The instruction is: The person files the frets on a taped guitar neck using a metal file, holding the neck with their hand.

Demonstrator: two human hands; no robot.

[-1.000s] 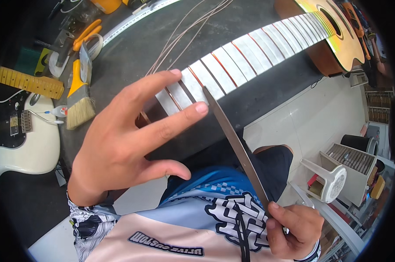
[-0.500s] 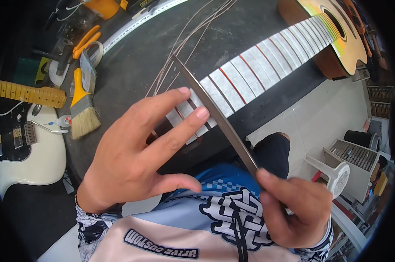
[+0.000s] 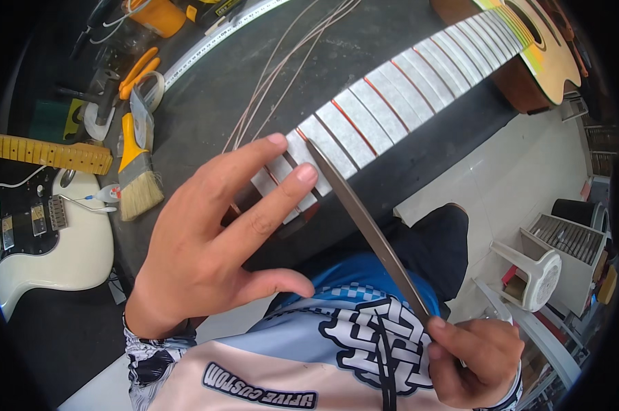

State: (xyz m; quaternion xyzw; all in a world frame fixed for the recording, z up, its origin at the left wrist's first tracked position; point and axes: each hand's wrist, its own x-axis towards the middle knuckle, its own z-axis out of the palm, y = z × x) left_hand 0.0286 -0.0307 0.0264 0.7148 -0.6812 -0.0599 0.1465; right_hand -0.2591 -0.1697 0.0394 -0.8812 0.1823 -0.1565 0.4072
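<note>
An acoustic guitar's neck (image 3: 380,107) lies across the dark bench, its fingerboard covered in pale masking strips between the fret lines. A few of those lines show reddish-brown. My left hand (image 3: 220,226) rests over the end of the neck, fingers spread, with two fingertips touching the pale strips. Closed round the near end of a long, flat metal file (image 3: 372,229) is my right hand (image 3: 475,356). The file's narrow far end sits on the fingerboard, just right of my left fingertips. At the far right, the guitar's light wood body (image 3: 554,75) is partly in view.
A white electric guitar body (image 3: 83,236) and a maple neck (image 3: 49,153) are at the left. Nearby are a yellow-handled brush (image 3: 139,179), orange-handled scissors (image 3: 139,72) and a tape roll (image 3: 156,88). Thin wires (image 3: 282,72) and a long ruler (image 3: 217,41) lie beyond. A white stool (image 3: 539,277) stands right.
My right hand has drawn the file back toward me and slightly right, so its tip now sits on the fingerboard instead of reaching past it. My left hand stays spread on the neck.
</note>
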